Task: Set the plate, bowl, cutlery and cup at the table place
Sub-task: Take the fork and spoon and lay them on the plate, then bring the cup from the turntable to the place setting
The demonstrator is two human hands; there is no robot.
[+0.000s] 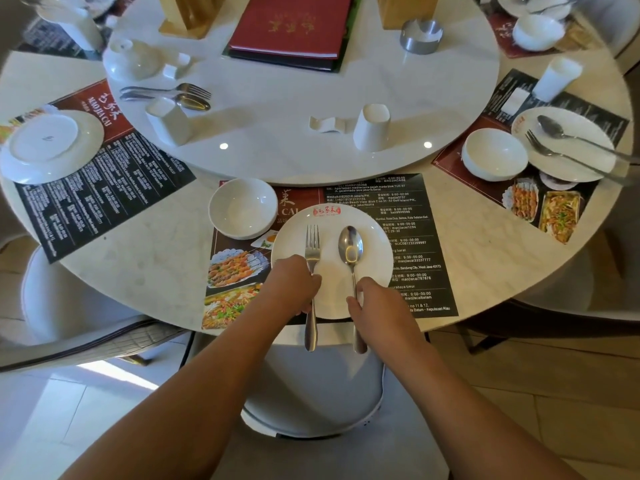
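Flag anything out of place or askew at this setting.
The fork and spoon lie on the plate with handles overhanging the table edge, each held by a hand. The plate on the left placemat is upside down. No cup stands at this place yet.

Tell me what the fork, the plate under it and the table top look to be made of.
Fork: polished metal, likely stainless steel, with bright glints. Plate: glossy white ceramic, probably porcelain, with a printed red logo. Table top: pale veined stone, marble or an imitation.
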